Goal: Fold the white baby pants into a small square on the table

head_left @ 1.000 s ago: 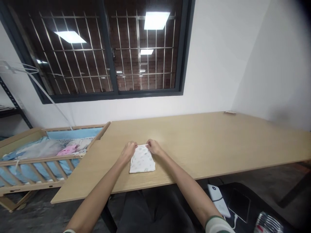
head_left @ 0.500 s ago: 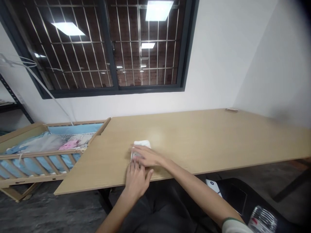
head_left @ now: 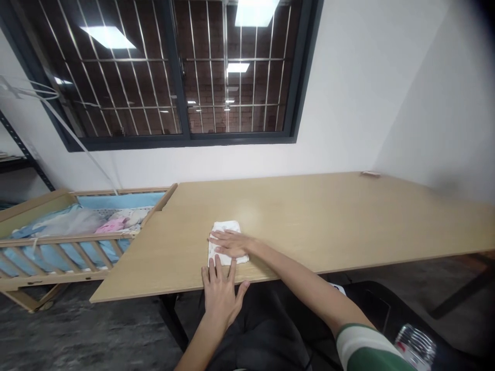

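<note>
A small white folded cloth (head_left: pixel 227 225) lies flat on the light wooden table (head_left: pixel 294 221), close to its front edge. Across the middle of the cloth rests my right hand (head_left: pixel 231 243), palm down with the fingers stretched to the left. My left hand (head_left: pixel 221 288) is spread flat at the table's front edge, its fingertips at the lower edge of the cloth. Part of the cloth is hidden beneath my right hand.
On the left a wooden crib (head_left: pixel 85 237) with blue lining and bundled fabrics adjoins the table. A black chair (head_left: pixel 371 304) with a clear plastic bottle (head_left: pixel 415 346) stands at lower right. A small flat object (head_left: pixel 370 174) lies at the far table edge. A barred window is above.
My right hand has flattened on the cloth, and more of the cloth shows. The fingers of my left hand have spread wider. The view has shifted slightly.
</note>
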`<state>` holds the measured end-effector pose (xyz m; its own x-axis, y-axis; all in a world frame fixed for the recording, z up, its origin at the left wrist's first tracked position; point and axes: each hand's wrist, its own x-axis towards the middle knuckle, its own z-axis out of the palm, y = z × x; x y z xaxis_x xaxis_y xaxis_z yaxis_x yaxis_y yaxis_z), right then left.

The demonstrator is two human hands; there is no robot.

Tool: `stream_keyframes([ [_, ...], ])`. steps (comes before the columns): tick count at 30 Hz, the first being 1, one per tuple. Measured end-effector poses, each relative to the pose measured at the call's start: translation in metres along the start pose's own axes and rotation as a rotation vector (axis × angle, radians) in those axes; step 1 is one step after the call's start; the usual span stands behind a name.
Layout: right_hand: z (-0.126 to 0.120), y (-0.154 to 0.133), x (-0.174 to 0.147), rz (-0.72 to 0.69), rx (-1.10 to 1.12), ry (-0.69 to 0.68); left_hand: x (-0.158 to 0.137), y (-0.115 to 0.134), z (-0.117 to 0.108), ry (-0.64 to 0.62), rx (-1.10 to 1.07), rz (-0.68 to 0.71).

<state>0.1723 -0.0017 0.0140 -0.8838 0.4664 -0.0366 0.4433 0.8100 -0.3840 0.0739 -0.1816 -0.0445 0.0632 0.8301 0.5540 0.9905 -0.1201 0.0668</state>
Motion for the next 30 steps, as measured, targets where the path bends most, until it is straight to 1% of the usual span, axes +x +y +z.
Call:
stream_keyframes([
  [5, -0.010, 0.038, 0.026, 0.059, -0.114, 0.072, -0.001, -0.003, 0.005, -0.015, 0.009, -0.004],
  [8, -0.013, 0.051, 0.036, 0.100, -0.142, 0.073, 0.000, -0.004, 0.004, -0.046, -0.003, -0.019],
  [12, -0.011, 0.053, 0.040, 0.106, -0.152, 0.084, 0.002, -0.001, 0.000, -0.100, 0.030, -0.029],
  [15, -0.010, 0.044, 0.032, 0.099, -0.148, 0.185, 0.003, -0.003, -0.001, -0.116, 0.023, -0.010],
  [17, -0.012, 0.034, 0.021, 0.118, -0.118, 0.298, 0.007, -0.011, -0.003, -0.109, -0.027, 0.011],
  [20, -0.014, 0.013, -0.006, 0.167, -0.057, 0.477, 0.018, -0.032, -0.007, -0.094, -0.130, 0.058],
  [22, -0.013, -0.005, -0.029, 0.171, -0.002, 0.534, 0.026, -0.049, -0.011, -0.088, -0.186, 0.103],
  [23, -0.011, -0.014, -0.041, 0.170, 0.032, 0.523, 0.028, -0.057, -0.012, -0.089, -0.206, 0.122],
  [26, -0.002, -0.040, -0.078, 0.177, 0.111, 0.414, 0.025, -0.076, -0.011, -0.090, -0.255, 0.174],
  [28, 0.008, -0.054, -0.100, 0.159, 0.113, 0.375, 0.014, -0.083, -0.008, -0.068, -0.284, 0.210],
  [30, 0.021, -0.064, -0.119, 0.130, 0.091, 0.370, 0.001, -0.088, -0.006, -0.035, -0.312, 0.253],
])
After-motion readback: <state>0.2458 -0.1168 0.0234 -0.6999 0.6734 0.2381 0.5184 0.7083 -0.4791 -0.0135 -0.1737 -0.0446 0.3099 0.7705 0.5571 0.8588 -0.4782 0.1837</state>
